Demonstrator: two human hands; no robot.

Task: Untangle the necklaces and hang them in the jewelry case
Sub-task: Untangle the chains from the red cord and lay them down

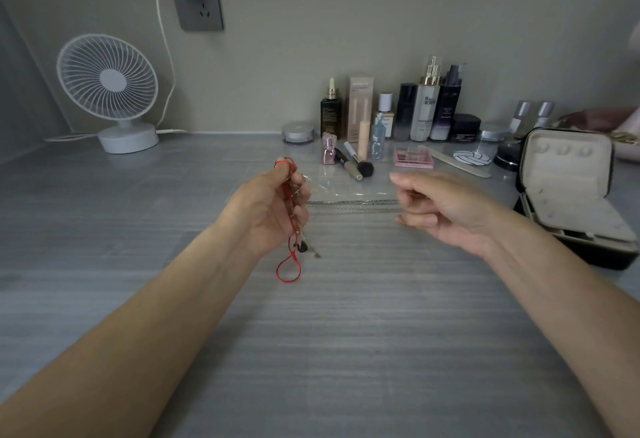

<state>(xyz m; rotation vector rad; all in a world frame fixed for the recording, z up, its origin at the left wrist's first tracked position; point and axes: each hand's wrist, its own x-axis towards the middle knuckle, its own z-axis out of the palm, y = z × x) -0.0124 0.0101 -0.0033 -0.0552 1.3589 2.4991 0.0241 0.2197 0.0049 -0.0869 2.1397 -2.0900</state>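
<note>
1. grey wood-grain desk [311, 351] runs under both my forearms, with a plain wall beyond. a white fan [107, 81] stands far out past my left hand [273, 210] and a row of cosmetic bottles [426, 108] stands beyond my fingertips.
2. my left hand is closed round the bunched necklaces [294, 209], held up off the desk so the loose ends hang free. a red cord [289, 268] loops out above my fist and dangles below it, with a small dark pendant [302, 247] just beside the lower part.
3. several thin chains [353, 206] run level between my 2 hands. my right hand [440, 210] has its fingers curled on their far ends. i judge i hold them taut to see where the strands cross.
4. the jewelry case [585, 219] stands open just to the right of my right hand, lid up and facing me, within reach for when a strand comes free. i see nothing hanging in it.
5. i judge i am at the untangling step, with nothing hung yet. the chains look fine, so a hard pull could tighten the knot.
</note>
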